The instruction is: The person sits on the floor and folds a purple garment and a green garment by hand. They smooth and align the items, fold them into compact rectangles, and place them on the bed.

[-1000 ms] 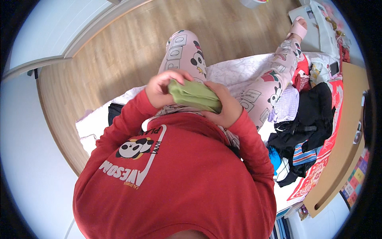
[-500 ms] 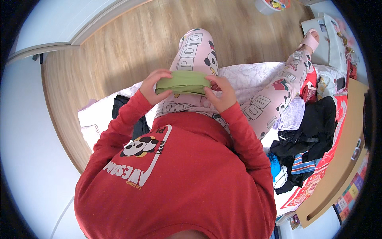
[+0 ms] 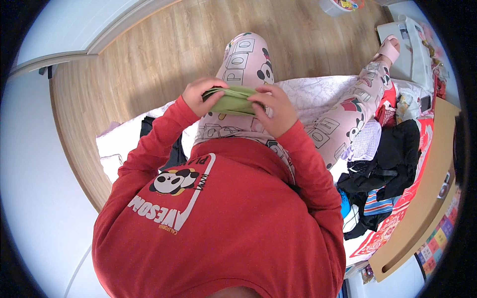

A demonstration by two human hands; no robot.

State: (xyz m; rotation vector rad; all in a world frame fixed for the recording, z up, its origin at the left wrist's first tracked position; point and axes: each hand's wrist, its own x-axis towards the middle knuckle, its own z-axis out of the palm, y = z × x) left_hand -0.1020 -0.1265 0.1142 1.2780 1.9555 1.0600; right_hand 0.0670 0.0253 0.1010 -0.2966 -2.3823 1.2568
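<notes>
A folded green piece of cloth (image 3: 232,102) is held up in front of me, above my thigh in pink patterned trousers (image 3: 242,62). My left hand (image 3: 202,95) grips its left end, thumb below and fingers over the upper edge, where several layers show. At the other end my right hand (image 3: 274,108) pinches the cloth between thumb and fingers. The cloth's exact kind cannot be made out, as it is folded into a narrow bundle.
I sit on a bed with a white patterned sheet (image 3: 313,94). Dark clothes (image 3: 392,154) are heaped on my right, beside a pale purple cloth (image 3: 366,140) and a striped one (image 3: 377,204). More black cloth (image 3: 177,154) lies on my left. A white bucket (image 3: 335,8) stands on the wooden floor (image 3: 164,54).
The green cloth has tilted, its left end now higher and its layers showing at the edge. My left hand has moved up and slightly right; the right hand has closed further over its end.
</notes>
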